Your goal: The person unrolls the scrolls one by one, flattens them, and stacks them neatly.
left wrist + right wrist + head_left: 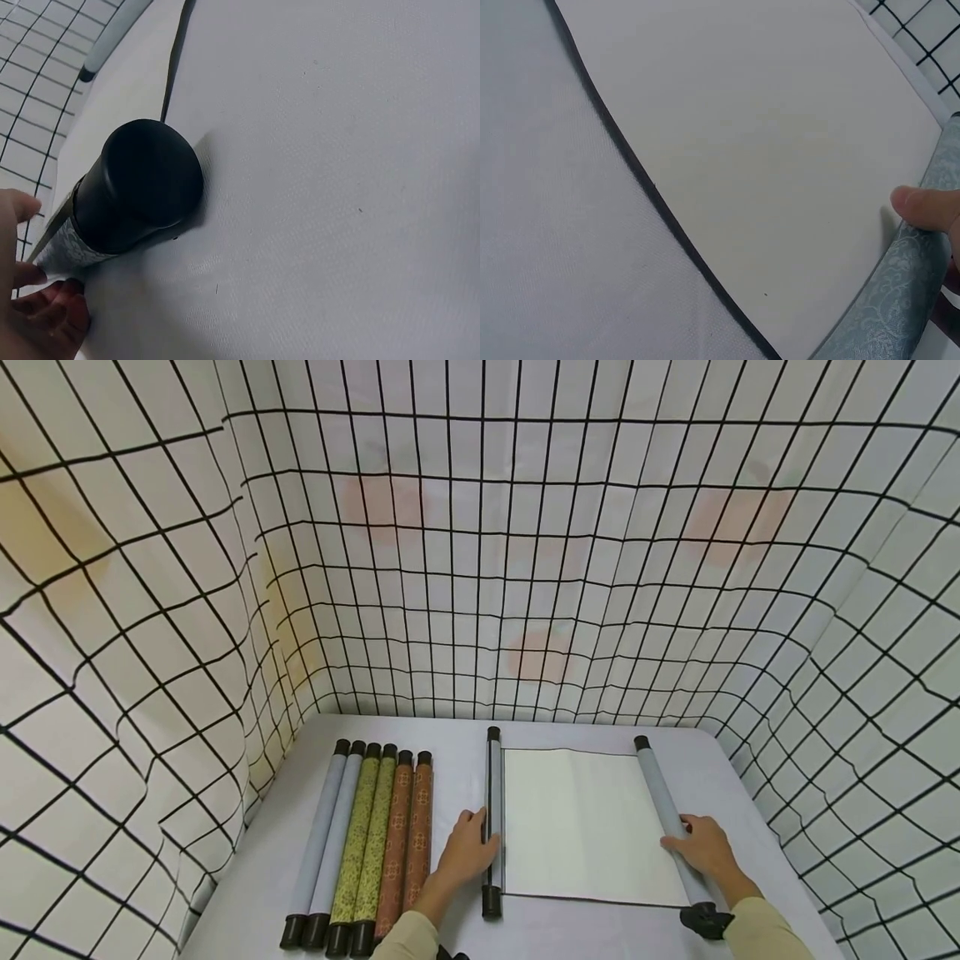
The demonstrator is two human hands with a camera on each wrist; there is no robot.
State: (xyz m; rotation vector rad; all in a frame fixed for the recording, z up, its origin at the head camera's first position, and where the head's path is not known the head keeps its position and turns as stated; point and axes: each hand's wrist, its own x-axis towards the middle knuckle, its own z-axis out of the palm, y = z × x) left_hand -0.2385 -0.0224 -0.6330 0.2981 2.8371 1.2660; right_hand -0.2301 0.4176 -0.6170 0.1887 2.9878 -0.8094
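A hanging scroll lies partly unrolled, its blank cream sheet [585, 827] spread between a slim black-capped rod [494, 777] and a pale blue-grey roll [658, 785]. My left hand [467, 850] grips the rod below its middle, thumb on the sheet side and fingers on the outer side. In the left wrist view the rod's black end cap [146, 180] points toward the camera. My right hand [705, 847] holds the roll, its thumb [926, 208] on the inner side over patterned blue-grey fabric. The other fingers are partly hidden behind the roll.
Several rolled scrolls lie side by side at the left: blue-grey ones [322, 835], yellow-green ones [358, 835] and brown-red ones [397, 843], all with black ends. A white-covered table [247, 893] carries everything. Black grid netting [487, 568] over white cloth surrounds the back and sides.
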